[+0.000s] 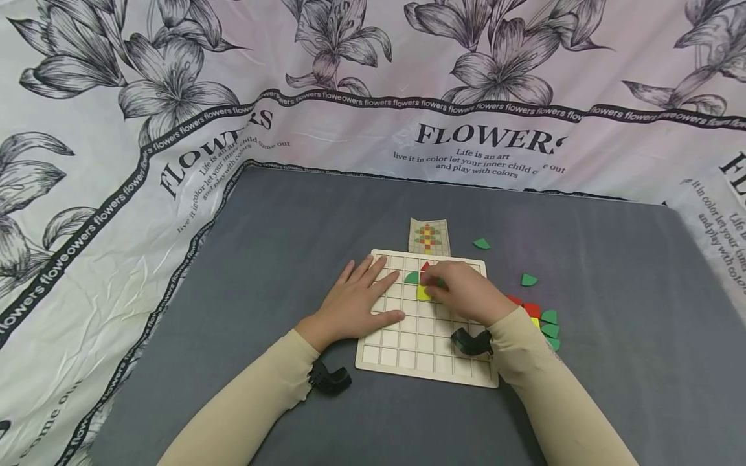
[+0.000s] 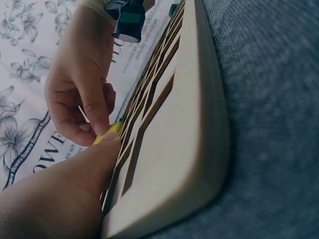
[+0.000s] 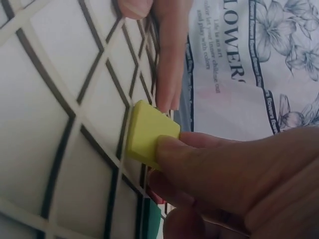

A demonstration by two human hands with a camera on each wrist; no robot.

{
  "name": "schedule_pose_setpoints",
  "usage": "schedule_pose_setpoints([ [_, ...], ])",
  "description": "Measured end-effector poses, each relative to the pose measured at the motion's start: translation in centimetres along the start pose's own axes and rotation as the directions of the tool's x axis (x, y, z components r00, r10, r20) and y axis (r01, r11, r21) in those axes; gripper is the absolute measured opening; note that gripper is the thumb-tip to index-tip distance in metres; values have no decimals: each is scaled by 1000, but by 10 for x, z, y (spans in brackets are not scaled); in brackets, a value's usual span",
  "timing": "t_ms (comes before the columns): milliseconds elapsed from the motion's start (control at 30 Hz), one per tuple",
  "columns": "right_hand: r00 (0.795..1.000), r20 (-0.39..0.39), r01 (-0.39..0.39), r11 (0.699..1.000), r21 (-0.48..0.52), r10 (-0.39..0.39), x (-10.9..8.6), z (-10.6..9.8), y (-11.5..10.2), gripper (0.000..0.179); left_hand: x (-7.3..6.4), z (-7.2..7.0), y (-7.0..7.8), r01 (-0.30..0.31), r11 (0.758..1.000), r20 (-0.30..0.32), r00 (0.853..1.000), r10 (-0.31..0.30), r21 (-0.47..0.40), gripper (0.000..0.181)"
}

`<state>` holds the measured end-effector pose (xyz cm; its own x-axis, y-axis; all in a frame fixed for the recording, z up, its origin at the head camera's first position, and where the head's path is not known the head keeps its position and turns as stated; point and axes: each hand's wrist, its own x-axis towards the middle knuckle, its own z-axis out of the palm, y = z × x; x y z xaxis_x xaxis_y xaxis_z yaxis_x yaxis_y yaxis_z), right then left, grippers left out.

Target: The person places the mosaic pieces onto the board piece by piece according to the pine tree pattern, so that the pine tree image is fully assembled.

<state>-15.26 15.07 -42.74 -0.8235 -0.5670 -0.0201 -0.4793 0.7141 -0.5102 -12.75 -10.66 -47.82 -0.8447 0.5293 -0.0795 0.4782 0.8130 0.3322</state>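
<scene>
My right hand (image 1: 466,291) pinches a yellow square tile (image 3: 149,130) between thumb and fingers, over the wooden grid board (image 1: 402,359). The tile is tilted at the grid in the right wrist view. My left hand (image 1: 355,301) lies with fingers spread on the board's left side. A green rounded piece (image 1: 412,277) and a red piece (image 1: 425,266) sit in the grid near the top, just beyond the yellow tile. Another green piece (image 3: 151,219) shows below the right fingers in the right wrist view; they partly hide this group.
A small pattern card (image 1: 429,237) lies behind the board, showing a coloured tree-like design. Loose green pieces (image 1: 481,243) lie to the right. Red pieces (image 1: 531,310), a yellow one and several green ones are grouped beside the right sleeve. Grey cloth (image 1: 291,259) covers the table.
</scene>
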Motion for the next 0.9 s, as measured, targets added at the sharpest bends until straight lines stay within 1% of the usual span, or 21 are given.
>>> schedule_pose_setpoints([
  [167,1000,6,7,1000,-3,-7,-1,-3,2,8,0,0,0,2,1000,1,1000,-2,8,86],
  [367,1000,10,18,1000,1,-18,-2,-4,3,8,1,0,0,14,1000,19,1000,-14,13,86],
  [667,1000,3,15,1000,-18,-15,-2,0,7,9,1,-1,2,8,1000,8,1000,-8,8,86],
  [900,1000,0,13,1000,-19,-13,-2,-1,6,8,1,-3,3,7,1000,10,1000,-7,8,86],
])
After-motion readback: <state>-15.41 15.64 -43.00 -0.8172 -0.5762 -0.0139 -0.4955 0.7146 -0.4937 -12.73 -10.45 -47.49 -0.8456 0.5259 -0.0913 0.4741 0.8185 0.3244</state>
